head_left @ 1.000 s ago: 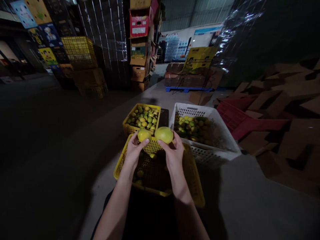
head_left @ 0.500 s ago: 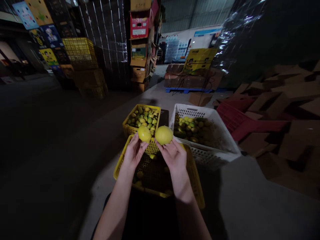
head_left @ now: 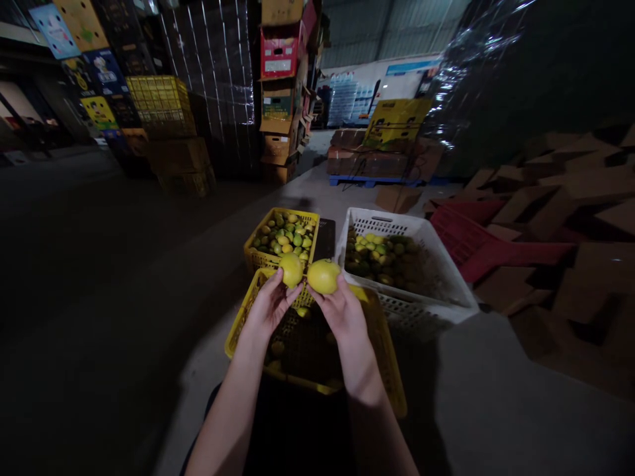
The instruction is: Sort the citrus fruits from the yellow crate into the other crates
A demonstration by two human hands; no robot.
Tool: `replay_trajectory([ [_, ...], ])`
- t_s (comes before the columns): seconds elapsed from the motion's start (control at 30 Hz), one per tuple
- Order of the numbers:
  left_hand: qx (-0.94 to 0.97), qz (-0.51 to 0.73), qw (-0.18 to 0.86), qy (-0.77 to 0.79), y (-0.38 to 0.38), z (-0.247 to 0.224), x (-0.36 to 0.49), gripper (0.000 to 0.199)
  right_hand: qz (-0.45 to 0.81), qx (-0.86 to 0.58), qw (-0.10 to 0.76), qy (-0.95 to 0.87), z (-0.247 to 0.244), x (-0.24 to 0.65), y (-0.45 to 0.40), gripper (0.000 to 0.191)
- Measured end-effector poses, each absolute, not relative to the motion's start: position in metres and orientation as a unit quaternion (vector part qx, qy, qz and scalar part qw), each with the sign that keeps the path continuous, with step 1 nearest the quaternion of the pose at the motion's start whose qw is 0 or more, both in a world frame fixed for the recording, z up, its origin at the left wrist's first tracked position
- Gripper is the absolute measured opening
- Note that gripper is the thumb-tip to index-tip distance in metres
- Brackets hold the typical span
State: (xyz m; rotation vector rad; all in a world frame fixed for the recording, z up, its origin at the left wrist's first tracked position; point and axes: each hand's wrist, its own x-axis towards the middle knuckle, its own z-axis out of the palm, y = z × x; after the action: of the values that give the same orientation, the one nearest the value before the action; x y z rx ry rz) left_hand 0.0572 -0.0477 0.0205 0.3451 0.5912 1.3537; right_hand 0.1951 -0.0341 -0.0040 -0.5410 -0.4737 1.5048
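Observation:
My left hand [head_left: 270, 303] is closed round a yellow lemon [head_left: 292, 270], gripping it by the fingertips. A second, slightly larger-looking lemon [head_left: 323, 276] is held in my right hand [head_left: 342, 307]. The two lemons are side by side, with a narrow gap between them. Both hands are above the near yellow crate [head_left: 384, 344], whose shaded inside shows a few lemons, one of them [head_left: 303, 311] near its far wall. Behind it, a smaller yellow crate [head_left: 252, 256] is full of green and yellow lemons. A white crate [head_left: 446, 277] at the right holds more of them in its far left part.
Between the far crates lies a dark flat object [head_left: 325, 239]. A red crate [head_left: 476, 244] and a heap of cardboard [head_left: 570, 198] flank the white crate. Farther back stand stacked boxes [head_left: 278, 102], a blue pallet [head_left: 367, 180] and yellow crates [head_left: 161, 106].
Both lemons have been turned in my fingers and sit slightly lower, the left one a little farther right. The hands stay over the near crate, and the crates have not moved.

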Motion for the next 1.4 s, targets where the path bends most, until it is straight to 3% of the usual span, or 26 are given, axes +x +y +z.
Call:
replay_trajectory([
  [0.47,0.130,0.621,0.725,0.269,-0.044,0.021,0.057,0.027,0.674,-0.279,0.649,-0.217,0.000,0.201,-0.031,0.031],
  [0.57,0.176,0.633,0.707,0.263,-0.047,0.020,0.056,0.028,0.680,-0.291,0.642,-0.202,-0.001,0.201,-0.030,0.030],
  [0.73,0.320,0.600,0.693,0.239,-0.054,0.019,0.054,0.051,0.662,-0.282,0.662,-0.212,0.002,0.201,-0.034,0.030],
  [0.93,0.341,0.597,0.689,0.231,-0.057,0.018,0.054,0.054,0.634,-0.278,0.686,-0.225,0.006,0.201,-0.037,0.030],
  [1.03,0.311,0.583,0.704,0.259,-0.055,0.018,0.056,0.050,0.645,-0.299,0.676,-0.196,0.006,0.200,-0.036,0.032],
  [1.17,0.187,0.577,0.715,0.347,-0.052,0.025,0.058,0.022,0.672,-0.311,0.649,-0.175,0.008,0.199,-0.038,0.025],
  [1.4,0.108,0.616,0.743,0.239,-0.053,0.033,0.051,0.033,0.722,-0.266,0.597,-0.226,0.011,0.198,-0.043,0.037],
])
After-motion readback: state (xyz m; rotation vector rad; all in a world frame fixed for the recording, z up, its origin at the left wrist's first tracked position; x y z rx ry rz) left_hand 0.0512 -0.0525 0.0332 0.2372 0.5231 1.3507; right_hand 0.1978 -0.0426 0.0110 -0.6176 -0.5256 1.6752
